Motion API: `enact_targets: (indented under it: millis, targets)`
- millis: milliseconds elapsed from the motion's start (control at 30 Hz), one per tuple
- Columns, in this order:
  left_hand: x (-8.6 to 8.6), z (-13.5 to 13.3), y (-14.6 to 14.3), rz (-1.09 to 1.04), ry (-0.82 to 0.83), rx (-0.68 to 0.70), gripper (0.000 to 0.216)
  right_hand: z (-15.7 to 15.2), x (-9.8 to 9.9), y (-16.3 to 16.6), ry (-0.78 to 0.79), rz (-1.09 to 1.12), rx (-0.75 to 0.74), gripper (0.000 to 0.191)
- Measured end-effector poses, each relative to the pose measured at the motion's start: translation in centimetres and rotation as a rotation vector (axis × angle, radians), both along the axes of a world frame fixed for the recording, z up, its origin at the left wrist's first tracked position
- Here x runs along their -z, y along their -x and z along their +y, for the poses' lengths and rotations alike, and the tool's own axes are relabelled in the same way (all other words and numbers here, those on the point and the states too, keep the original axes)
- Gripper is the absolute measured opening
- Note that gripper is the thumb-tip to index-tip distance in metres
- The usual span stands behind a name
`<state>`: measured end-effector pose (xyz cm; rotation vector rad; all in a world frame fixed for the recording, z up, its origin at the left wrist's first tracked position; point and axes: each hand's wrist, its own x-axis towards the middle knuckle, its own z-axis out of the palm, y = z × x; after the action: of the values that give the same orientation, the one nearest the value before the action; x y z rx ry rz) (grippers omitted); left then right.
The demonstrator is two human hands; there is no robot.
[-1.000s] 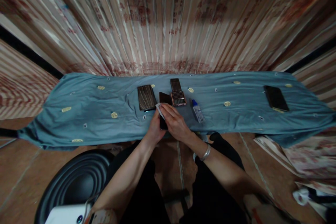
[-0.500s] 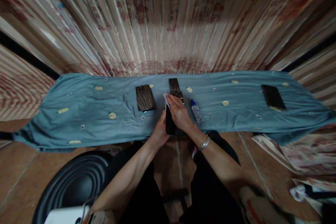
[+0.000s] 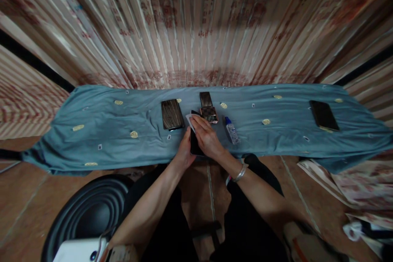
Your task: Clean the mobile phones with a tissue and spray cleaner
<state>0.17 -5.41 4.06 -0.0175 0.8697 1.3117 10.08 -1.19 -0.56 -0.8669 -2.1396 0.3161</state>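
Note:
My left hand [image 3: 184, 150] is closed around the left edge of a black phone [image 3: 194, 145], tilted above the near edge of the cloth. My right hand [image 3: 209, 138] lies over the phone's face, its fingers pressing a thin white wipe [image 3: 188, 120] against the upper end. Part of the phone and most of the wipe are hidden under those fingers. Just beyond sit a small dark glossy case [image 3: 209, 114] and a dark flat rectangle [image 3: 205, 99]. To the right lies a clear bottle with a blue cap [image 3: 232, 131].
A blue-green patterned cloth [image 3: 285, 131] covers the long low surface. On it lie a dark, streaky-reflecting flat device [image 3: 171, 114] at left and another black phone [image 3: 324, 115] at far right. A pleated curtain [image 3: 190, 41] hangs behind. A round black ribbed stool [image 3: 61, 213] stands at lower left.
My right hand has slid the wipe slightly left and down over the phone's upper end, uncovering more of the small dark case. The view has shifted slightly.

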Motion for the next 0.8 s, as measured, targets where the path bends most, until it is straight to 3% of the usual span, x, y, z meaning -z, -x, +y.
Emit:
enact_targets:
  millis: [167, 333, 567, 800]
  targets:
    - [-0.2, 0.4, 0.8, 0.053, 0.005, -0.097, 0.033, -1.7, -0.3, 0.9, 0.020, 0.001, -0.069, 0.055]
    - [-0.3, 1.0, 1.8, 0.086, 0.035, -0.148, 0.047, -3.0, -0.2, 1.5, 0.009, -0.007, -0.108, 0.054]
    - [0.1, 1.7, 3.3, 0.093, 0.032, 0.005, 0.061, -4.4, 0.1, 1.9, -0.010, -0.051, -0.159, 0.054]
    - [1.2, 1.7, 3.2, 0.073, -0.021, 0.010, 0.061, -4.1, -0.1, 1.6, 0.012, -0.083, -0.181, 0.056]
